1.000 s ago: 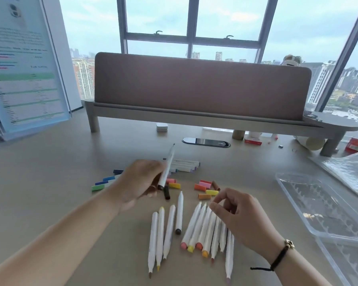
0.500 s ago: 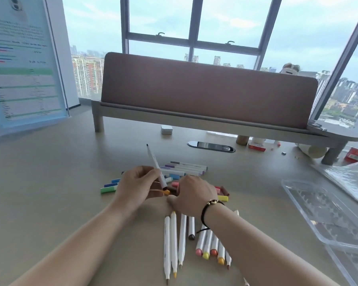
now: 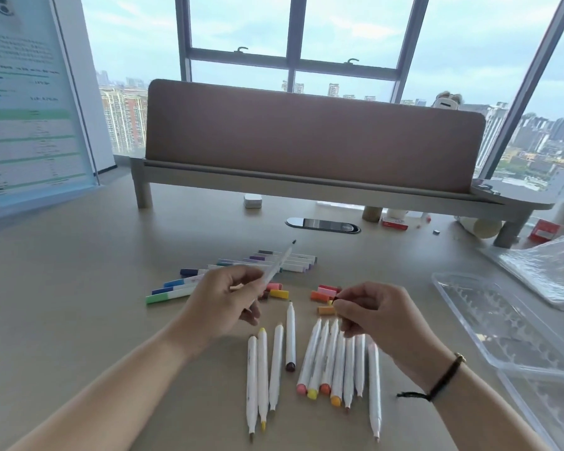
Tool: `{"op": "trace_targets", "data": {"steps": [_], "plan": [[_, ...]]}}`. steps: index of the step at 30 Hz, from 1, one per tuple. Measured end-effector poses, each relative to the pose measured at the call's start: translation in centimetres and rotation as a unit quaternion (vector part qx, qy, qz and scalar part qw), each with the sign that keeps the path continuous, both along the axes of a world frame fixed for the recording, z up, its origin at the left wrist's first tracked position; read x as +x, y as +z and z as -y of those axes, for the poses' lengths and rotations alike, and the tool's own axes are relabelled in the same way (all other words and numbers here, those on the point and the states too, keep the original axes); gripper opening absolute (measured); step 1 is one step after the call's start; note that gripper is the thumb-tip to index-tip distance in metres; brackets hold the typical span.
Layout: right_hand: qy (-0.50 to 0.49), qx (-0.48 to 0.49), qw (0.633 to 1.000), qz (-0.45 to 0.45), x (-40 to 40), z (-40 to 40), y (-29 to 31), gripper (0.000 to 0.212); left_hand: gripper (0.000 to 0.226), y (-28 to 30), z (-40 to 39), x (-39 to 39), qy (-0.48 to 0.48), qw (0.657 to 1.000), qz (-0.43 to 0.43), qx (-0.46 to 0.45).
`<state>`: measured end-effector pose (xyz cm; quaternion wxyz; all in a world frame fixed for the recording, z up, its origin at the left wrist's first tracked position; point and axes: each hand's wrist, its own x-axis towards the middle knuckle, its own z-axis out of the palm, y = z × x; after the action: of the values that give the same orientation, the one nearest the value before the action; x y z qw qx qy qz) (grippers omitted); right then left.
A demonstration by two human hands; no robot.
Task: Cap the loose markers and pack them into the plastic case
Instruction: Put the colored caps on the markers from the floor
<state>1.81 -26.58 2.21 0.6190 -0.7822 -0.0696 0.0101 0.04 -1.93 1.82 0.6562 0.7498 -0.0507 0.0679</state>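
A white uncapped marker (image 3: 275,267) is pinched in the curled fingers of the left hand (image 3: 223,304), dark tip raised up and away. A small dark cap (image 3: 336,298) is pinched at the fingertips of the right hand (image 3: 376,315); most of the cap is hidden, so its exact colour can't be told. Part of the right marker group is covered by that hand.

On the beige desk (image 3: 79,304), two groups of uncapped white markers (image 3: 275,366) lie near the wrists. Loose coloured caps (image 3: 321,296) lie between the hands & beyond; capped markers (image 3: 173,292) lie farther left & behind. The clear plastic case (image 3: 489,317) sits open at right, well apart, cut off by the frame edge. A brown divider panel (image 3: 313,135) stands at the back, w/ windows & city behind. Poster text at left is too blurred to read.
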Motion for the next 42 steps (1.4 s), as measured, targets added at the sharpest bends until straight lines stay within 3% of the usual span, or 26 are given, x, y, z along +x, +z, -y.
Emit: {"op": "trace_targets", "data": {"steps": [4, 13, 25, 33, 42], "plan": [[0.008, 0.126, 0.992, -0.022, 0.1, 1.1, 0.2, 0.005, 0.019, -0.3, 0.5, -0.2, -0.050, 0.995, 0.029, 0.080], [0.050, 0.180, 0.982, -0.036, 0.1, 1.5, 1.0, 0.018, 0.017, 0.3, 0.4, -0.3, -0.060, 0.996, 0.044, 0.038], [0.099, 0.158, 0.982, -0.032, -0.8, 0.8, 1.1, 0.018, 0.016, 0.4, 0.9, -0.7, -0.052, 0.996, 0.063, 0.036], [0.076, 0.140, 0.987, -0.021, -1.0, 0.1, 0.9, 0.014, 0.019, 0.3, 1.1, -0.7, -0.063, 0.997, 0.050, -0.007], [0.113, 0.158, 0.980, -0.031, -1.8, -0.7, 1.0, 0.014, 0.019, 0.5, 2.2, -1.3, -0.046, 0.995, 0.077, 0.047]]}}
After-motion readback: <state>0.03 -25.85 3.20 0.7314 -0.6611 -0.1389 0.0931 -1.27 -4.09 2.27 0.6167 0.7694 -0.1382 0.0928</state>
